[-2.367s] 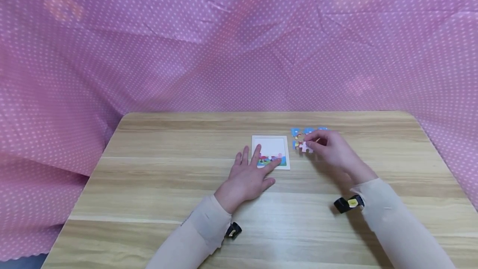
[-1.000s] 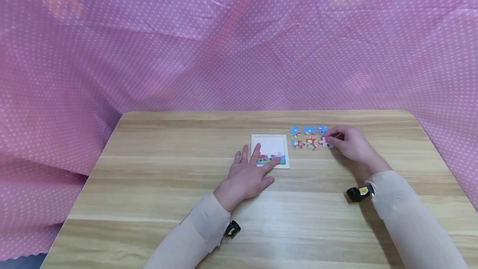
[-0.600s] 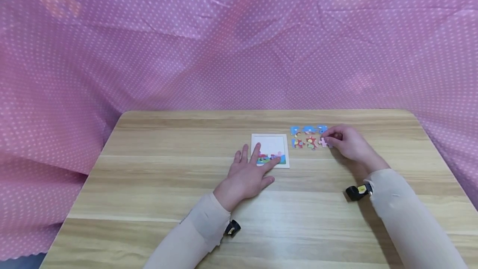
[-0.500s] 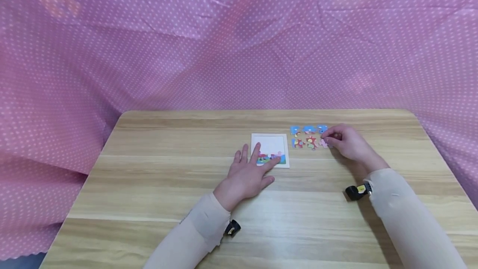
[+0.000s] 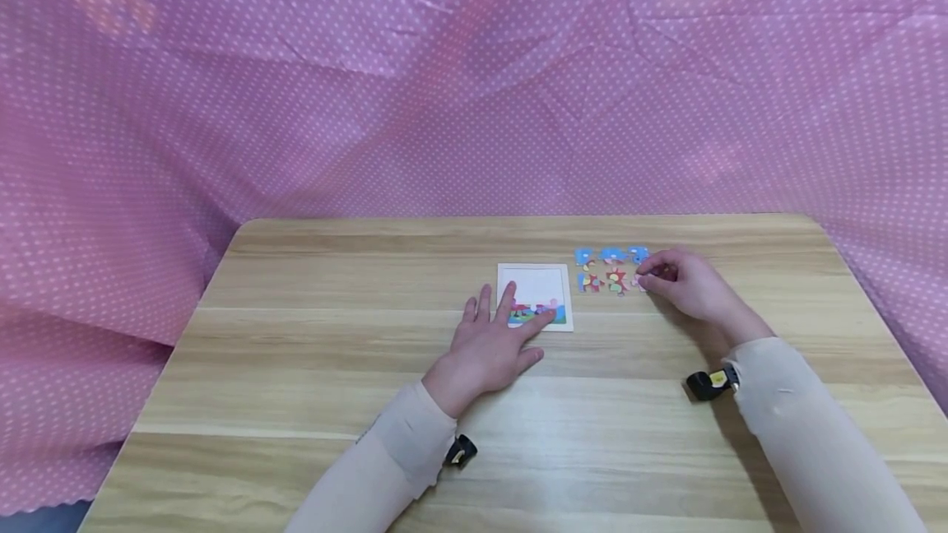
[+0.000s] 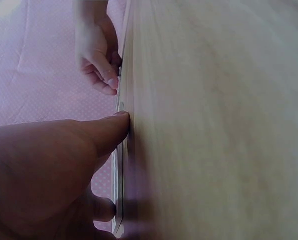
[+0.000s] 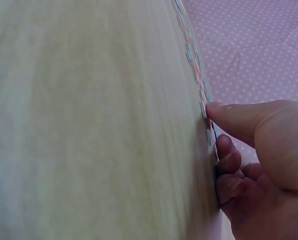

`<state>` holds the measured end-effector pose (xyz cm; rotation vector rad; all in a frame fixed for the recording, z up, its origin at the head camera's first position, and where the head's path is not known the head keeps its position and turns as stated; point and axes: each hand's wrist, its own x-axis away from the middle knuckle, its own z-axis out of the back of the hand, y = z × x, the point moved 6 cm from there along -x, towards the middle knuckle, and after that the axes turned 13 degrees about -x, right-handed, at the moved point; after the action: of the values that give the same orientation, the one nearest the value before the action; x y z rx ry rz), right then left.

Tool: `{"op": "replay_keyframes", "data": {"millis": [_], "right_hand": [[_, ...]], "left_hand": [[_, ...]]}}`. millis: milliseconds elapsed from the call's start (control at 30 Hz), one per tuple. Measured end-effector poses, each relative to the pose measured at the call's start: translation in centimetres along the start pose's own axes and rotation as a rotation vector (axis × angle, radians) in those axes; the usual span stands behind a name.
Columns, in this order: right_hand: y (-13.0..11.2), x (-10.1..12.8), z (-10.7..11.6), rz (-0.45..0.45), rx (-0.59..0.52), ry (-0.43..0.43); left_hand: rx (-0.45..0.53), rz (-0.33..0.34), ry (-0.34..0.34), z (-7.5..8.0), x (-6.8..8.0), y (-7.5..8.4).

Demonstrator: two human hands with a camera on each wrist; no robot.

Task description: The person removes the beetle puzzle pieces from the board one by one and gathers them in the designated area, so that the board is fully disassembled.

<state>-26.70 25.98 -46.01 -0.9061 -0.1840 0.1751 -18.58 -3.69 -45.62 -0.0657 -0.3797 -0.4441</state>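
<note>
Cloth backs the table; hands partly cover frame and puzzle pieces.

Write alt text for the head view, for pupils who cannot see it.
A person's left hand touches a square white puzzle tray, filled only along its lower part, on a pale wooden table. The right hand touches a pink jigsaw piece beside other colourful pieces. Pink polka-dot cloth hangs behind.

The right hand had shifted rightward with the pink puzzle piece (by now largely hidden behind it), leaving the lower row's middle red piece exposed.
</note>
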Motion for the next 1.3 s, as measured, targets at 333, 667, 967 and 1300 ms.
{"op": "replay_keyframes", "data": {"millis": [333,667,967,1300], "right_hand": [[-0.2,0.2,-0.2,-0.006,-0.003,0.013],[-0.8,0.4,-0.5,-0.006,0.005,0.038],[-0.7,0.4,-0.6,-0.001,0.009,0.050],[-0.8,1.2,0.0,-0.035,-0.058,0.071]], "left_hand": [[0.005,0.001,-0.001,0.0,0.0,0.0],[0.003,-0.001,0.008,0.1,0.1,0.0],[0.003,-0.004,0.012,0.1,0.1,0.0],[0.015,0.000,0.013,0.3,0.3,-0.1]]}}
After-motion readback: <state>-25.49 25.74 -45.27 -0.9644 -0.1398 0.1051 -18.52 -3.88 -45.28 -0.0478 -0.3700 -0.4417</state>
